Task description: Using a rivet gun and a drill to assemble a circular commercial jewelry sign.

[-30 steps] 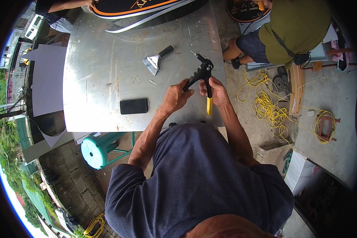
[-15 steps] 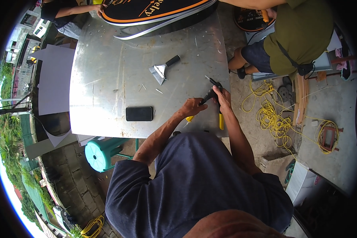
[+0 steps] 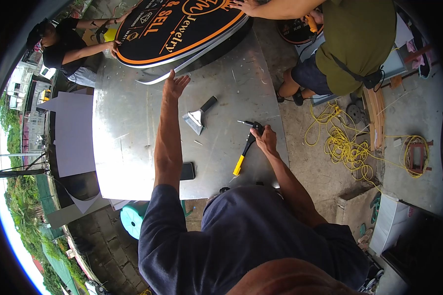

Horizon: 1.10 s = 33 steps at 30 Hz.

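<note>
My right hand (image 3: 265,140) is closed around the head end of a black hand riveter (image 3: 249,143) with yellow grips, its thin nose pointing left above the metal table. Stretched far forward, my left hand (image 3: 174,86) is empty with the fingers apart. It is just below the silver edge strip (image 3: 157,78) of a large oval black sign (image 3: 167,37) with an orange border; I cannot tell whether they touch. A wide scraper (image 3: 196,118) with a black handle lies on the table between my arms. Beside my left forearm is a black phone (image 3: 187,170), partly covered.
One co-worker (image 3: 76,51) at the far left and another (image 3: 354,49) at the right have hands on the sign. The metal table (image 3: 128,132) bears small scraps. Yellow cord (image 3: 339,142) is heaped on the floor at right; a green stool (image 3: 133,219) is at left.
My left hand has left the riveter and reached forward, fingers spreading. The riveter stays in my right hand and has turned. More of the sign shows; the view has tilted forward.
</note>
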Available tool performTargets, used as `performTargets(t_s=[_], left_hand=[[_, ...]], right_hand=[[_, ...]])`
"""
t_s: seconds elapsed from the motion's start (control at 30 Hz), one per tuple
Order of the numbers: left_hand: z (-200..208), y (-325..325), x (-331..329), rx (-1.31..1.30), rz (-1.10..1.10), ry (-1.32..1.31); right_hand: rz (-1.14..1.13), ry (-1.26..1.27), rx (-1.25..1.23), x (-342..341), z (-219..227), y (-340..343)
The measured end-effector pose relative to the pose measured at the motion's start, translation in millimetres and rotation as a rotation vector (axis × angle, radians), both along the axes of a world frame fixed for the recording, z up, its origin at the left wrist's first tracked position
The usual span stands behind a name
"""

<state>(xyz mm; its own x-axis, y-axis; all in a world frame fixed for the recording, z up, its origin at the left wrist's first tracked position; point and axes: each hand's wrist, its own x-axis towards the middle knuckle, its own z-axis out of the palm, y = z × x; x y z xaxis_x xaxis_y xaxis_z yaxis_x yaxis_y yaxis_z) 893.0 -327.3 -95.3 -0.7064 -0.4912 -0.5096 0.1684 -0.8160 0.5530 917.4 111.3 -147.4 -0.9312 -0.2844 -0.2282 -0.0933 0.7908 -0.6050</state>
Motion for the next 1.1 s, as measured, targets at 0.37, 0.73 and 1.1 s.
performTargets(t_s=[0.37, 0.73, 1.1], left_hand=[[-11, -47, -27, -0.046, 0.222, -0.114], [42, -50, -19, -0.513, 0.156, -0.141], [33, -67, -24, -0.602, 0.126, -0.263]], right_hand=[[0.122, 0.32, 0.101, -6, 17, 0], [-0.042, 0.348, 0.066, -67, -4, 3], [-0.254, 0.364, 0.231, -87, -31, -6]])
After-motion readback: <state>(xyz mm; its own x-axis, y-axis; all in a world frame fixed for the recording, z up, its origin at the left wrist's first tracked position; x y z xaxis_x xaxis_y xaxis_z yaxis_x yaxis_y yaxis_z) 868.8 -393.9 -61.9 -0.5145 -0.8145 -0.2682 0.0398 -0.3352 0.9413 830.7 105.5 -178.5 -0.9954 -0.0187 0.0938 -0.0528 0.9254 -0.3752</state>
